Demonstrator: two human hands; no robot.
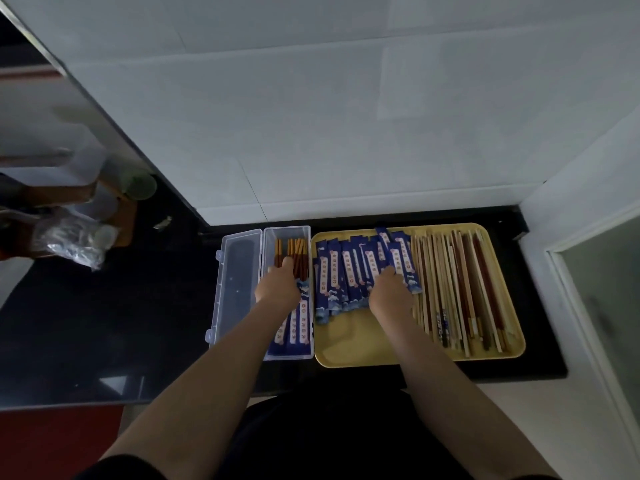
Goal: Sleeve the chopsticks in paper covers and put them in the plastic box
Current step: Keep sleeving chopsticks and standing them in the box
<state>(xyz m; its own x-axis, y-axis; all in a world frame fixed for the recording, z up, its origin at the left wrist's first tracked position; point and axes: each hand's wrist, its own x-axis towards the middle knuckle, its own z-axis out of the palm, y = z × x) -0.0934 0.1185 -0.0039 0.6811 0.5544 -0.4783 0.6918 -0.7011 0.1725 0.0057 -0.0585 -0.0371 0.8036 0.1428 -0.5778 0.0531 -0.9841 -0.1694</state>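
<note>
Head view: taking the yellow tray [349, 355] as landmark, the clear plastic box [289, 233] sits touching its left edge, lid open, with several sleeved chopsticks [294, 327] inside. The left hand [280, 284] rests on them, fingers curled; whether it grips any I cannot tell. The right hand [391, 292] presses on the blue paper covers [346, 268] in the tray's left half, bare chopsticks [460, 289] filling its right. Placing looks nearly done; next calls for lifting one cover

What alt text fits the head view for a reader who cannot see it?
A person's left hand reaches into a clear plastic box of sleeved chopsticks, while the right hand rests on blue paper covers in a yellow tray beside bare chopsticks.
</note>
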